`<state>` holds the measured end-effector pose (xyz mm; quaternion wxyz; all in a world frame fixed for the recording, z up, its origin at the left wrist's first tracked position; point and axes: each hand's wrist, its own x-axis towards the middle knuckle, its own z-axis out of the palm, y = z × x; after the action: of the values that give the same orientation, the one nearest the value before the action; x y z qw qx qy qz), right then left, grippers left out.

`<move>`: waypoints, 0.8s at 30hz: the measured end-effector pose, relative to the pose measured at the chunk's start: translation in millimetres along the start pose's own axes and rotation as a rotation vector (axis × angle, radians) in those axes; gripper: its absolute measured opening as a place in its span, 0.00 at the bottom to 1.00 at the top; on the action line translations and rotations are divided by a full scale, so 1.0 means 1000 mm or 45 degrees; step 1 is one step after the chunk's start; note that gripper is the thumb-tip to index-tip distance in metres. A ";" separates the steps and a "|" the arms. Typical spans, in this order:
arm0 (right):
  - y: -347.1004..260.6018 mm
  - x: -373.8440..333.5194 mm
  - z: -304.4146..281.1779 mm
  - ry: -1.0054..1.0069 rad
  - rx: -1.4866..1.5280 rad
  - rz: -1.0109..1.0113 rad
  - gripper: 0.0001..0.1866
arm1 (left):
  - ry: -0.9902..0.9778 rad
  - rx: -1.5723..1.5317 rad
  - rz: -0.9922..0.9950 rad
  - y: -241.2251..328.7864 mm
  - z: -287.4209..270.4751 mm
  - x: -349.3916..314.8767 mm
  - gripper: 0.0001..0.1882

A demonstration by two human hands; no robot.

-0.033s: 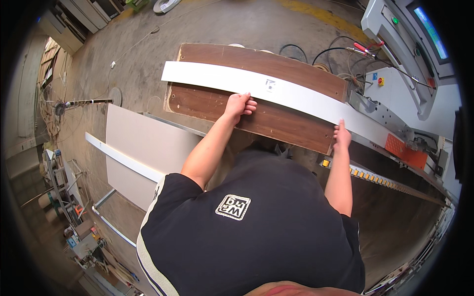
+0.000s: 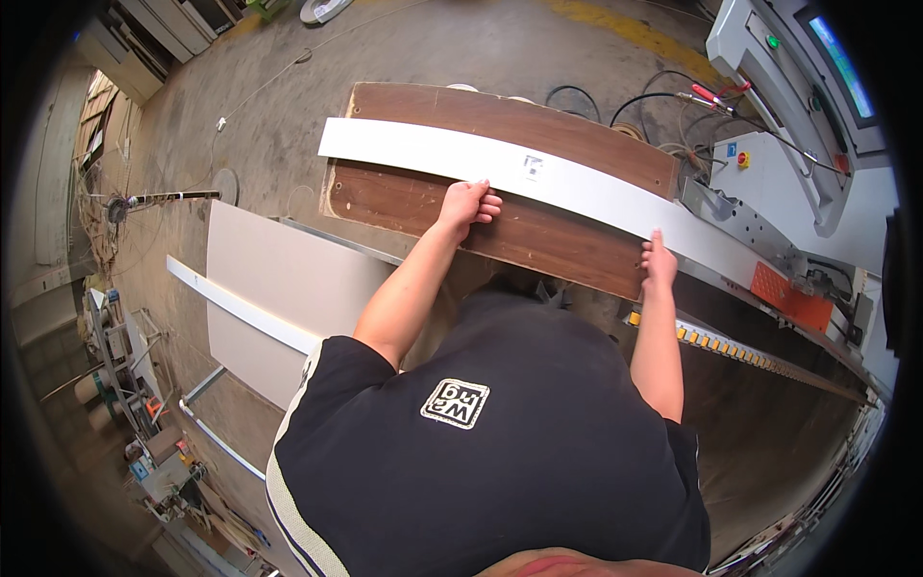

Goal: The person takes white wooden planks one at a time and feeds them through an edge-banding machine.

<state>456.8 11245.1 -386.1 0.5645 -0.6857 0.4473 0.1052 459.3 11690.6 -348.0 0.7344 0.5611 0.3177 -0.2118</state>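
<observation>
White panel strip (image 2: 567, 183), long and narrow, runs across the upper middle of the frame from upper left down toward the right, lying flat on a brown wooden board (image 2: 500, 207) that serves as its bed

Nearest the camera, at the bottom of the frame, is the person's black T-shirt (image 2: 481, 452), with both bare forearms reaching up and away from it. The left hand (image 2: 469, 204) sits at the middle of the frame on the strip's near edge: its fingers are curled over that edge, nearly closed, so it seems to grip and steady the strip rather than just rest on it. The right hand (image 2: 657, 262), right of centre, lies flatter, fingers stretched and close together, pressing on the strip's near edge where it leaves the board; whether the thumb hooks beneath I cannot tell. Spaced apart like this, the hands likely keep the long piece straight and aligned (it points toward the machine).

Left of the arms a pale sheet (image 2: 279, 288) lies with a second white strip (image 2: 240, 308) across it. Farther off at right stands a grey machine (image 2: 798, 163) with an orange part (image 2: 790, 296), cables (image 2: 635, 106) behind the board on the concrete floor (image 2: 433, 48)
</observation>
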 end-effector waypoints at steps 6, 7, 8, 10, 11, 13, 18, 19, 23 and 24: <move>-0.014 -0.045 0.043 -0.222 0.102 0.057 0.24 | 0.026 -0.015 -0.031 0.002 -0.001 -0.004 0.18; -0.010 -0.037 0.034 -0.214 0.145 0.058 0.24 | 0.035 -0.018 -0.032 0.001 -0.001 -0.003 0.18; -0.007 -0.031 0.028 -0.181 0.136 0.016 0.24 | 0.044 -0.020 -0.035 0.000 -0.001 -0.003 0.18; -0.010 -0.030 0.015 -0.104 0.178 0.037 0.23 | 0.026 -0.024 -0.017 -0.002 0.000 -0.001 0.18; -0.009 -0.027 0.010 -0.065 0.211 0.044 0.23 | 0.016 -0.025 -0.011 -0.003 -0.003 -0.001 0.17; 0.007 -0.002 -0.008 -0.058 0.258 0.020 0.23 | -0.008 0.009 -0.012 -0.005 -0.003 0.004 0.17; 0.001 0.016 -0.040 0.098 0.365 0.037 0.23 | -0.082 -0.079 -0.014 -0.015 -0.011 0.014 0.15; 0.000 0.021 -0.044 0.111 0.368 0.053 0.22 | -0.050 -0.060 -0.009 -0.010 -0.008 0.009 0.15; -0.009 0.033 -0.066 0.257 0.458 0.075 0.24 | 0.008 0.023 -0.011 -0.007 -0.004 0.009 0.16; -0.011 0.032 -0.068 0.295 0.463 0.068 0.24 | -0.007 0.019 -0.008 -0.006 -0.006 0.010 0.16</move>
<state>459.0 11170.2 -376.3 0.6209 -0.5681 0.5386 -0.0418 461.0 11694.8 -359.8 0.7305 0.5649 0.3159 -0.2180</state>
